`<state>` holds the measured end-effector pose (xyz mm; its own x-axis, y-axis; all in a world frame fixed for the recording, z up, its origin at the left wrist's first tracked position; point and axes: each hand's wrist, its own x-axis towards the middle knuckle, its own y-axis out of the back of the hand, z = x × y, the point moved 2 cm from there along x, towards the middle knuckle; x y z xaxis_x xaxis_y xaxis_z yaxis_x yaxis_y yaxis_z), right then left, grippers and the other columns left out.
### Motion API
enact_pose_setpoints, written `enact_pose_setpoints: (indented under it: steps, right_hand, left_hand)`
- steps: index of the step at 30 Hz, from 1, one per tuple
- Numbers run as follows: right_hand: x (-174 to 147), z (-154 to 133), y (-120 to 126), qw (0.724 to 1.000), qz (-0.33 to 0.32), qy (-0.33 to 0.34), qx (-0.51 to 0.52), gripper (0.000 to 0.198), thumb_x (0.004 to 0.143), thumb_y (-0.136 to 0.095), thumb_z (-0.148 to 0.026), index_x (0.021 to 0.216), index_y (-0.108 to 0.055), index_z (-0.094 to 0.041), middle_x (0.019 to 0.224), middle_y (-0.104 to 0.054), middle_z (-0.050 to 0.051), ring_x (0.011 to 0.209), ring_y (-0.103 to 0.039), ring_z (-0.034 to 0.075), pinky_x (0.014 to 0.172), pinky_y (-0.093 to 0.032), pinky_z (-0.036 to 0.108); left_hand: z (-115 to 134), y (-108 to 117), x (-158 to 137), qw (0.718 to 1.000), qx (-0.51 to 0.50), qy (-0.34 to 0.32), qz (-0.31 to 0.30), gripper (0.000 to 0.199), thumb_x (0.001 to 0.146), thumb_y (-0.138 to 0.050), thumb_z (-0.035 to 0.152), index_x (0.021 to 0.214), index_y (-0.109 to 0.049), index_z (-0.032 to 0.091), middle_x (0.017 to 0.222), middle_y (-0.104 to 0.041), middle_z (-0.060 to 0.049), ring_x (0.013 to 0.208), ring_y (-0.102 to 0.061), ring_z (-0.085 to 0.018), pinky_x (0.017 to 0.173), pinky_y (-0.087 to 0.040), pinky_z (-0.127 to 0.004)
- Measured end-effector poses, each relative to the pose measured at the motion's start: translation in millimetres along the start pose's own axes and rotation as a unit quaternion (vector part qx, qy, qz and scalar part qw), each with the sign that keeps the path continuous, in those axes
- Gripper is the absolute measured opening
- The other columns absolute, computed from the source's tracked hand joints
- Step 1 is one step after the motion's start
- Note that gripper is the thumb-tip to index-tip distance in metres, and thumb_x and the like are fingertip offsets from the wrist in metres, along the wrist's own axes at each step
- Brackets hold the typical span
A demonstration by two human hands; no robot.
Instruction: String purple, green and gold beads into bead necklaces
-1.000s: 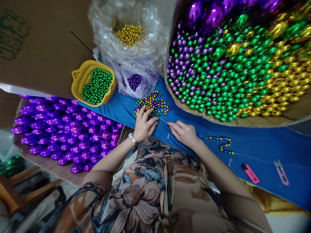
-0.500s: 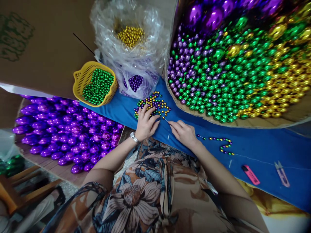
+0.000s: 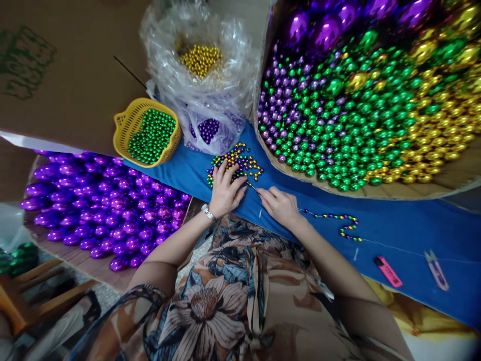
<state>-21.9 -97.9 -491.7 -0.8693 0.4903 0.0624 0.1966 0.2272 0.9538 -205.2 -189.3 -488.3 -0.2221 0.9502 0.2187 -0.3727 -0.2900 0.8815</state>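
My left hand [image 3: 227,190] rests with fingers spread over a loose pile of small gold, green and purple beads [image 3: 251,165] on a blue cloth [image 3: 319,240]. Between thumb and fingers of my right hand [image 3: 280,204] is a thin needle [image 3: 253,187], its tip pointing left at the pile. At least one gold bead sits at the needle's end, close to my left thumb. Behind my right hand a strand of strung beads [image 3: 351,220] zigzags over the cloth, and its thread runs on to the right.
A yellow basket [image 3: 119,135] of green beads stands left of clear plastic bags [image 3: 165,75] holding gold and purple beads. Large cardboard boxes of shiny beads flank the cloth. A pink marker-like item [image 3: 389,272] and thread snips [image 3: 436,271] lie at the right.
My right hand has shifted slightly left with the needle, toward the bead pile. My left hand stays nearly in place.
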Motion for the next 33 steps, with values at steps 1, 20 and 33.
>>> enact_pose_setpoints:
  steps: [1, 20, 33]
  right_hand:
    - [-0.4, 0.7, 0.0, 1.0, 0.002, -0.004, -0.001, 0.033, 0.098, -0.044, -0.032, 0.121, -0.067, -0.027, 0.085, -0.068, 0.002, 0.071, -0.06, 0.01, 0.058, -0.032, 0.025]
    - [-5.2, 10.3, 4.5, 0.999, 0.023, -0.038, 0.018, 0.037, 0.1, -0.04, -0.033, 0.128, -0.063, -0.026, 0.091, -0.068, 0.004, 0.074, -0.061, 0.01, 0.066, -0.04, 0.022]
    - [-10.9, 22.1, 5.9, 0.996, 0.045, -0.074, 0.015, 0.036, 0.1, -0.04, -0.035, 0.123, -0.066, -0.027, 0.091, -0.068, 0.003, 0.073, -0.061, 0.01, 0.065, -0.038, 0.022]
  left_hand:
    - [-0.5, 0.2, -0.1, 1.0, 0.002, -0.003, 0.003, 0.026, 0.091, -0.055, 0.035, 0.112, -0.066, 0.024, 0.139, -0.051, -0.011, 0.143, -0.029, -0.035, 0.114, -0.023, -0.064]
    - [11.6, 3.4, 13.6, 0.999, -0.046, -0.018, -0.003, 0.027, 0.092, -0.053, 0.038, 0.111, -0.064, 0.023, 0.138, -0.053, -0.01, 0.144, -0.028, -0.032, 0.115, -0.022, -0.059]
    - [6.8, -5.4, 25.4, 1.0, -0.028, 0.001, 0.007, 0.03, 0.093, -0.051, 0.039, 0.113, -0.063, 0.021, 0.135, -0.055, -0.011, 0.143, -0.028, -0.033, 0.115, -0.024, -0.06]
